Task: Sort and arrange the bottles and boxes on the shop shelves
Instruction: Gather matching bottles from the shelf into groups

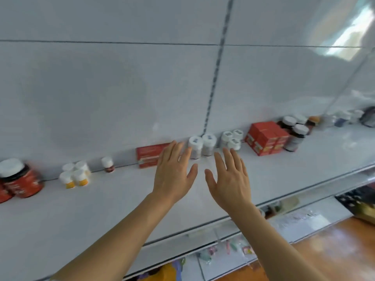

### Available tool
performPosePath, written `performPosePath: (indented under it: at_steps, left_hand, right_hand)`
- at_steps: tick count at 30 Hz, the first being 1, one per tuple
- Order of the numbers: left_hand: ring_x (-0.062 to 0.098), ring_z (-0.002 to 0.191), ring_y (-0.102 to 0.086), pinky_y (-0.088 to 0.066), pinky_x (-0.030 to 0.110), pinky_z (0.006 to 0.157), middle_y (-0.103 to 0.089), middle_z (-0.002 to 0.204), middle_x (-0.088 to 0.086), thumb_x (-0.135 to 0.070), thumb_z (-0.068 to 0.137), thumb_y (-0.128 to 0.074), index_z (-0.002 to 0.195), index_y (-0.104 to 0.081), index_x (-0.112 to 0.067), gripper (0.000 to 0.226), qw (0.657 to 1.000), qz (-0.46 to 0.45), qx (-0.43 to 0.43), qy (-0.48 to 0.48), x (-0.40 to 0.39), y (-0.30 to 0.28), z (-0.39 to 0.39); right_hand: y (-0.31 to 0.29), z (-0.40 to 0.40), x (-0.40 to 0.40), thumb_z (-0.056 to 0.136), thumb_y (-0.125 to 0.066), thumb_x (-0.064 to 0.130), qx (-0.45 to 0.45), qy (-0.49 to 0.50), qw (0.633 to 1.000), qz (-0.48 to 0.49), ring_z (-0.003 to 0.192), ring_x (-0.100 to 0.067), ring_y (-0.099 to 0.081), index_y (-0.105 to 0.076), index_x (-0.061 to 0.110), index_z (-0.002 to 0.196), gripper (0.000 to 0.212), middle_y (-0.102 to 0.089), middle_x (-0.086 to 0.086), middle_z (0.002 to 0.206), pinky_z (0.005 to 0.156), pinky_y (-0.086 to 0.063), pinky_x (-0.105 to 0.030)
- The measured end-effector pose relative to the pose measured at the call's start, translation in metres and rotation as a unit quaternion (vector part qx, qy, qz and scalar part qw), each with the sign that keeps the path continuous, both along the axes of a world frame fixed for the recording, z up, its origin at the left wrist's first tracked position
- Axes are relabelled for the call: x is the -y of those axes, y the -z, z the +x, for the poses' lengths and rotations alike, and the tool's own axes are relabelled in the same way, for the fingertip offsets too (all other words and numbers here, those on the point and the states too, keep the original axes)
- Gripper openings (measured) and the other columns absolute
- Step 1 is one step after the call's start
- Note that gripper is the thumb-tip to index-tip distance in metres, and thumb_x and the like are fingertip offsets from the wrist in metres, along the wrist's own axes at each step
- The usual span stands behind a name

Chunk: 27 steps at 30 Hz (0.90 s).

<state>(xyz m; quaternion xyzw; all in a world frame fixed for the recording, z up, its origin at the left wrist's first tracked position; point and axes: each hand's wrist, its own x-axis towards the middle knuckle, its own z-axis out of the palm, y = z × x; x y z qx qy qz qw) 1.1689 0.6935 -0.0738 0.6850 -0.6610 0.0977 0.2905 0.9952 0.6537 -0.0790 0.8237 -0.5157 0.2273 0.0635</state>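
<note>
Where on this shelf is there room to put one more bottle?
The front of the shelf is bare. Another gap lies between the small dark bottle and the flat red box. The back row from the white-capped pair rightward is crowded.

Bright even daylight, window glare on wall (349, 37) upper right, soft motion blur, wide-angle bending at edges

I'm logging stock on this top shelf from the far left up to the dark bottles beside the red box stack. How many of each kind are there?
Large red jars: 2
Small yellow-banded bottles: 4
Small dark bottle: 1
Flat red box: 1
White-capped bottles, pair: 2
White-capped bottles, trio: 3
Red box stack: 1
Dark bottles: 3
Total: 17
</note>
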Motion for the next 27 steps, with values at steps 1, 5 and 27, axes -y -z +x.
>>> performPosePath:
  at_steps: [1, 5, 27]
  left_hand:
    - [0.031, 0.141, -0.034, -0.033, 0.049, 0.113, -0.046, 0.146, 0.010, -0.046, 0.094, -0.043, 0.137, -0.050, -0.013, 0.054, 1.000, 0.000, 0.002, 0.010, 0.010, -0.003, -0.022]
    - [0.030, 0.145, -0.027, -0.027, 0.050, 0.116, -0.041, 0.151, 0.009, -0.050, 0.093, -0.037, 0.142, -0.046, -0.015, 0.061, 0.998, 0.018, -0.003, 0.056, 0.051, -0.015, -0.110]
    - [0.029, 0.132, -0.042, -0.035, 0.043, 0.111, -0.052, 0.140, 0.012, -0.054, 0.091, -0.036, 0.139, -0.050, -0.014, 0.064, 0.951, 0.031, 0.000, 0.307, 0.306, -0.034, -0.533]
  right_hand:
    - [-0.003, -0.025, 0.005, 0.097, -0.037, 0.051, -0.003, 0.016, 1.000, 0.003, 0.146, -0.035, -0.026, -0.046, 0.011, 0.142, 0.062, -0.038, -0.018, 0.152, 0.118, -0.026, -0.048]
    - [-0.013, -0.117, 0.024, 0.097, -0.030, 0.055, -0.008, 0.092, 0.996, 0.016, 0.148, -0.032, -0.021, -0.040, 0.012, 0.147, 0.067, -0.032, -0.016, 0.156, 0.119, -0.022, -0.047]
    - [-0.041, -0.516, 0.179, 0.097, -0.026, 0.057, -0.022, 0.350, 0.936, 0.043, 0.147, -0.029, -0.023, -0.032, 0.012, 0.151, 0.071, -0.034, -0.010, 0.156, 0.121, -0.020, -0.044]
